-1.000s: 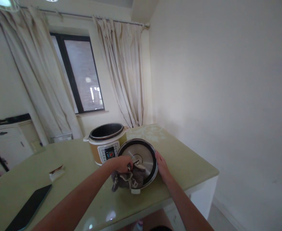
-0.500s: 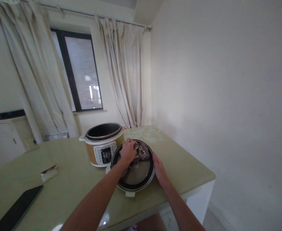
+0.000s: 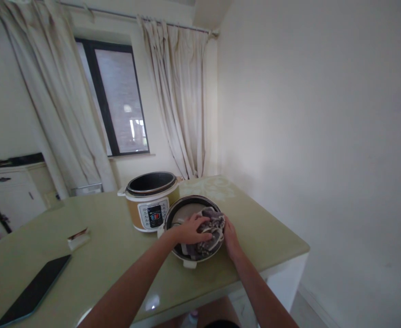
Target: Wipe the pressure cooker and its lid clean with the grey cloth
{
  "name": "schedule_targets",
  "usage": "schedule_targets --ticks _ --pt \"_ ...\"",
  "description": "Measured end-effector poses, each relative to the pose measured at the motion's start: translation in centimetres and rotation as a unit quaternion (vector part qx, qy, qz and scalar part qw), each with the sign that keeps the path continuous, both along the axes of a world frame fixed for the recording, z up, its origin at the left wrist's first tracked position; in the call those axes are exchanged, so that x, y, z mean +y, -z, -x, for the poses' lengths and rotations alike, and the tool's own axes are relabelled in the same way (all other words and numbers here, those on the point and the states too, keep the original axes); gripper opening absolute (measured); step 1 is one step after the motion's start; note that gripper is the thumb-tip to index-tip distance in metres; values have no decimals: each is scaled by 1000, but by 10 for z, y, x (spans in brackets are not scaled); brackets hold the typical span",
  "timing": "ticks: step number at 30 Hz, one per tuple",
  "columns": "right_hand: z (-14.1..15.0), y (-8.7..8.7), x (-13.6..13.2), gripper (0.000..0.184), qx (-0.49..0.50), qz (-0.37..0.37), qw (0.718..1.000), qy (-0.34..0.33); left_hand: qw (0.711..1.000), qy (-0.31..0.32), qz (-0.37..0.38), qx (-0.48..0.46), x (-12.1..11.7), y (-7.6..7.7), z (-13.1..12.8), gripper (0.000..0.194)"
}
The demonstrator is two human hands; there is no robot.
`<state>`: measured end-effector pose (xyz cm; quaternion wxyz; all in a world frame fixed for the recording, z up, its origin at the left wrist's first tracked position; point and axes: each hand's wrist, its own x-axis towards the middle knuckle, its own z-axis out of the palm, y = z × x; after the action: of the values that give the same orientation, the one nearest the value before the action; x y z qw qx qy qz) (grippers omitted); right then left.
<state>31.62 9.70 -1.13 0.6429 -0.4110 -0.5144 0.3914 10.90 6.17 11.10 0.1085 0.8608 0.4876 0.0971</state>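
Holding crumpled grey-and-white cloth (image 3: 215, 222) at four o'clock on the round, metal-faced lid (image 3: 186, 211), the left grip (image 3: 191, 231) risks tipping it, should the right grip (image 3: 232, 238), clasping its three-o'clock edge, slacken.

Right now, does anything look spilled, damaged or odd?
No spill or damage stands out. Only the round, black-ringed metal lid looks odd: off the open gold-and-white cooker, underside showing, with a crumpled grey cloth on it.

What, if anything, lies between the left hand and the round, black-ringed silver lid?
A crumpled grey-and-cream cloth lies under the left hand, over the lid at its right; nothing else visible intervenes.
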Motion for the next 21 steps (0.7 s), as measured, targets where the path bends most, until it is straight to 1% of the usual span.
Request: schedule_targets --ticks 1,2,3,4,6,7,8,9,10,12,14,16,17,18,19,20,21 --pt "0 0 0 64 -2 1 1000 0 1000 -14 -17 -10 -6 2 7 76" --pt "0 0 -1 63 -3 1 1000 2 998 -33 -45 -32 -13 6 13 78" --pt "0 0 -1 63 -6 -1 1000 4 993 -59 -84 -65 -19 12 19 74" --pt "1 0 -2 63 -10 -4 1000 7 981 -96 -133 -106 -24 19 24 65" --pt "1 1 -2 63 -24 -18 999 16 936 -196 -220 -192 -35 34 31 49" --pt "0 1 -3 64 -30 -27 999 25 910 -247 -247 -223 -39 43 32 46" --pt "0 2 -3 65 -37 -39 998 37 889 -288 -263 -240 -44 51 33 45" --pt "-1 2 -4 67 -45 -53 996 51 875 -316 -271 -246 -48 60 33 44" --pt "-2 3 -5 68 -56 -66 994 66 868 -333 -275 -247 -52 68 33 43" --pt "-4 3 -8 66 -98 -95 985 101 853 -360 -277 -258 -56 84 32 44" --pt "-6 2 -12 58 -163 -132 969 134 820 -406 -268 -303 -54 97 32 55" --pt "-9 -1 -16 51 -226 -169 947 152 786 -440 -226 -372 -49 107 35 67" --pt "-10 -4 -18 49 -254 -182 938 149 775 -443 -188 -408 -46 111 38 69" --pt "-12 -8 -20 47 -283 -190 930 139 772 -437 -144 -439 -42 114 40 67" --pt "-13 -14 -21 46 -312 -191 922 124 775 -423 -101 -458 -40 116 42 63" --pt "-15 -21 -23 46 -340 -187 915 108 792 -399 -66 -458 -38 117 45 58" --pt "-16 -30 -24 45 -364 -183 908 95 817 -371 -43 -439 -37 119 46 55"
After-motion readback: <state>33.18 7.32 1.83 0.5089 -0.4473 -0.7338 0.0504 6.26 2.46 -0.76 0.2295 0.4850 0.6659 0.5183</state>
